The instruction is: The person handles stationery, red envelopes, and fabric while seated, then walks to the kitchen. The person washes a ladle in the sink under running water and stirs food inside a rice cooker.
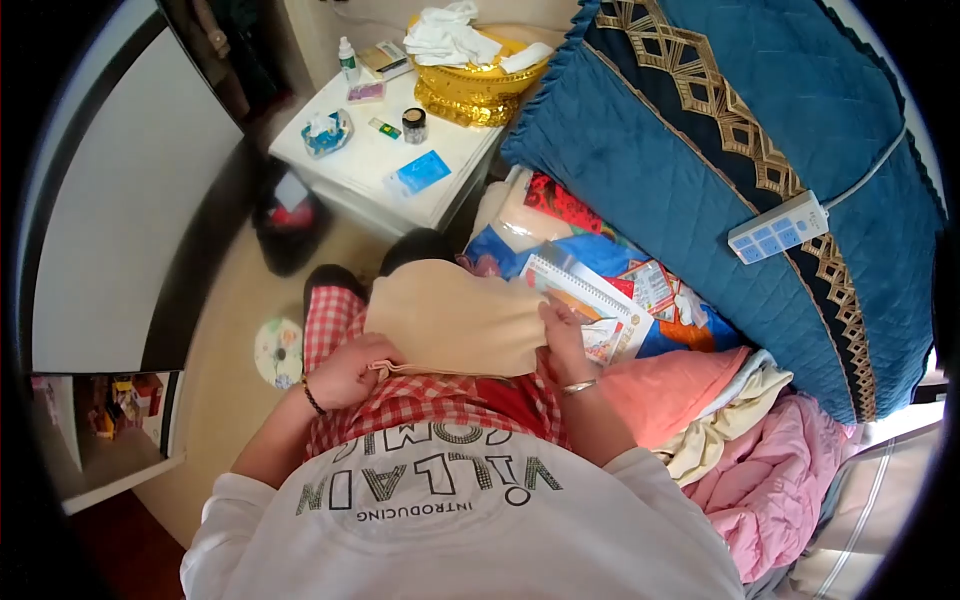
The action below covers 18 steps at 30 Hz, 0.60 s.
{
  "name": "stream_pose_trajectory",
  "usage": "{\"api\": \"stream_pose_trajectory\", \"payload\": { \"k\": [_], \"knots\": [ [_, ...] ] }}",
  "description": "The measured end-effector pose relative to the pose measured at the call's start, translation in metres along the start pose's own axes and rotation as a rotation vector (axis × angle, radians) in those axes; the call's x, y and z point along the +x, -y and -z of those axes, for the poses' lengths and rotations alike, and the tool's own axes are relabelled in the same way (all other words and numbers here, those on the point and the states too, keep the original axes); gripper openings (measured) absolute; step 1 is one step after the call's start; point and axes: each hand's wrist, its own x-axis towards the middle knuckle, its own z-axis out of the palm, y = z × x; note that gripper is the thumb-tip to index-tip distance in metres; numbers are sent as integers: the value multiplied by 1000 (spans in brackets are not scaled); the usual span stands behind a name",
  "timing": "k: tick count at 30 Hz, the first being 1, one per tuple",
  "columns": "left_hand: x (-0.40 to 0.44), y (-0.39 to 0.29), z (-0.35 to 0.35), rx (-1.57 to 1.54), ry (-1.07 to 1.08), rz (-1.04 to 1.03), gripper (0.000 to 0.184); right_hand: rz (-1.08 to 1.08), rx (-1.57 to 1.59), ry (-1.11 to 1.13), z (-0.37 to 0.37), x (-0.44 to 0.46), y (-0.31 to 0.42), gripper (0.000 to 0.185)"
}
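Observation:
A smooth beige cloth (455,310) lies spread over my lap, on red-and-white checked trousers (335,325). Its near edge shows several stacked folds at the left. My left hand (350,371) is closed on that folded left corner. At the opposite side, my right hand (562,335) pinches the right edge, where the material wrinkles a little. I cannot tell from its shape what kind of garment or fabric piece it is.
A white bedside cabinet (350,170) carries small bottles, boxes and a gold basin (470,90) with white cloths. Right of me are a spiral calendar (575,295), folded clothes (675,395), a blue quilted cover (650,160) and a power strip (778,228). A dark bin (285,235) stands left.

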Motion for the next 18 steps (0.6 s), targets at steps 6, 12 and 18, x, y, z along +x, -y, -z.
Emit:
{"api": "stream_pose_trajectory", "payload": {
  "k": [6,12,18],
  "knots": [
    [18,11,38,-276,-100,189,44,94,-62,158,-79,-28,87,15],
    [95,-43,72,-384,-196,-4,62,174,-144,681,-141,-57,159,19],
    [108,-48,88,-923,-81,25,35,275,-401,771,-146,-45,198,20]
  ]
}}
